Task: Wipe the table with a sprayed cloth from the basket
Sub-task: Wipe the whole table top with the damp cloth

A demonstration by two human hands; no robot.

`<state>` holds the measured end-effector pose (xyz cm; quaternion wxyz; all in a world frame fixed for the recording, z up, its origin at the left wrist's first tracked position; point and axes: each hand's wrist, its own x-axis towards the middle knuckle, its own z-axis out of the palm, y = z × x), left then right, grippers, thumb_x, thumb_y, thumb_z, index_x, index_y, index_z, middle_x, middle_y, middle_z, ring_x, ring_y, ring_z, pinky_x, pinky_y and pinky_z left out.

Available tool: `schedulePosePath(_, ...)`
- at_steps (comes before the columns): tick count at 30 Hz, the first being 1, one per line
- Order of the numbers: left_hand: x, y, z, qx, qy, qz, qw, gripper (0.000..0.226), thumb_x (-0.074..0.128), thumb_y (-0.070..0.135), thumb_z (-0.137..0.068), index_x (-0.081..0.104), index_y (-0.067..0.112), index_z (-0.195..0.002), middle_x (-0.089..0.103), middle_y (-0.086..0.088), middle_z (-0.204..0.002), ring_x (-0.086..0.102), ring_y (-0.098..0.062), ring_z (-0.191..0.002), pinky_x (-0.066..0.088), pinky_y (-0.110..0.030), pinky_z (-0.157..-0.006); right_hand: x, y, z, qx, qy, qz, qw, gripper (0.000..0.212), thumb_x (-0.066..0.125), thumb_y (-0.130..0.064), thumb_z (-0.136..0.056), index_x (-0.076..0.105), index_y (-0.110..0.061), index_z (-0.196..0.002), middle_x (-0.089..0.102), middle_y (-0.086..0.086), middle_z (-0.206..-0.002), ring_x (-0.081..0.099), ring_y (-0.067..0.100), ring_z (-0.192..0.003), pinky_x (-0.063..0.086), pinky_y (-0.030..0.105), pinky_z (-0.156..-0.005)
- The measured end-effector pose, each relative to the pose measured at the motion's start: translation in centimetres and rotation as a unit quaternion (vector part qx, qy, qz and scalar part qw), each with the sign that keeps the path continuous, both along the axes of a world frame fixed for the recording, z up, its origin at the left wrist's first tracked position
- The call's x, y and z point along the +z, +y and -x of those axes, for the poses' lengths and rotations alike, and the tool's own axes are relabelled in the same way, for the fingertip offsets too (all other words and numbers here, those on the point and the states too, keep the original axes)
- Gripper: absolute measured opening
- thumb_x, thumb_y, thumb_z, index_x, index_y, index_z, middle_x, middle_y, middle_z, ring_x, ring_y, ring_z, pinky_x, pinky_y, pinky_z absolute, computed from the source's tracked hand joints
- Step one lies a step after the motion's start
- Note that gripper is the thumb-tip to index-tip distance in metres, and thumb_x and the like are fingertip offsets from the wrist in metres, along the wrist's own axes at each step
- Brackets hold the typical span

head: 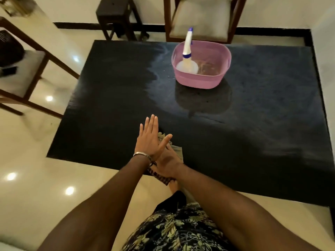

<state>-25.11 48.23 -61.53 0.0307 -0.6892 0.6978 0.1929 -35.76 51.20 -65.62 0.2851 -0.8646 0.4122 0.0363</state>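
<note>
The black table (pixel 253 124) has a hazy wet smear across its far middle. At its near edge lies a bunched cloth (pixel 177 151); a checkered end hangs over the edge below my wrists. My right hand (pixel 167 160) lies on the cloth and grips it, its fingers mostly hidden. My left hand (pixel 149 138), with a bracelet at the wrist, stands on edge with straight fingers, palm against the cloth and the right hand. A pink basket (pixel 197 79) stands at the far middle of the table. A white spray bottle (pixel 186 57) with a blue tip leans inside it.
Wooden chairs stand at the left (pixel 23 69) and behind the far edge (pixel 201 17). A dark stool (pixel 116 13) is at the far left of the table. Glossy cream floor tiles surround the table.
</note>
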Motion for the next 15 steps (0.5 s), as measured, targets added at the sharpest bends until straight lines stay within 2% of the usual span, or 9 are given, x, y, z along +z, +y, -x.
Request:
schedulePosePath(4,0.1,-0.5,-2.8,0.02,-0.007,0.006,1.0,0.096,0.0,0.076,-0.083,-0.006,0.012,-0.153,-0.01,-0.006,-0.162,-0.012,-0.02,-0.149,-0.005,-0.042,-0.121,-0.1,-3.7,-2.0,-0.017,0.008,-0.012,1.0,0.084,0.055,-0.046,-0.094,0.005,-0.025,-0.159,0.007,0.001,-0.167,0.001,0.022,-0.154,-0.009,0.04,-0.119)
schedulePosePath(8,-0.2,-0.8,-3.5,0.014,0.008,0.0,1.0,0.09,0.01,0.072,-0.089,-0.007,0.012,-0.153,-0.011,-0.006,-0.162,-0.013,-0.02,-0.148,-0.005,-0.042,-0.121,-1.3,-7.2,0.0,-0.074,0.054,0.033,0.995,0.069,0.044,-0.049,-0.097,0.015,-0.037,-0.158,0.004,-0.003,-0.168,-0.003,0.022,-0.154,-0.005,0.047,-0.123)
schedulePosePath(11,-0.9,-1.4,-2.7,0.007,0.015,-0.001,1.0,0.094,0.005,0.074,-0.085,-0.007,0.011,-0.153,-0.01,-0.005,-0.162,-0.013,-0.02,-0.148,-0.004,-0.043,-0.122,-2.1,-9.8,5.5,-0.156,0.08,0.063,0.983,0.064,0.038,-0.056,-0.098,0.018,-0.041,-0.157,0.011,0.0,-0.167,0.005,0.024,-0.154,0.003,0.05,-0.122)
schedulePosePath(15,-1.6,-2.4,-0.5,-0.01,0.027,-0.003,1.0,0.095,0.001,0.076,-0.082,-0.006,0.012,-0.153,-0.009,-0.004,-0.162,-0.012,-0.02,-0.148,0.0,-0.044,-0.122,-3.0,-11.0,18.2,-0.292,0.133,0.091,0.943,0.063,0.039,-0.057,-0.096,0.028,-0.037,-0.155,0.027,0.009,-0.162,0.024,0.034,-0.147,0.015,0.052,-0.12)
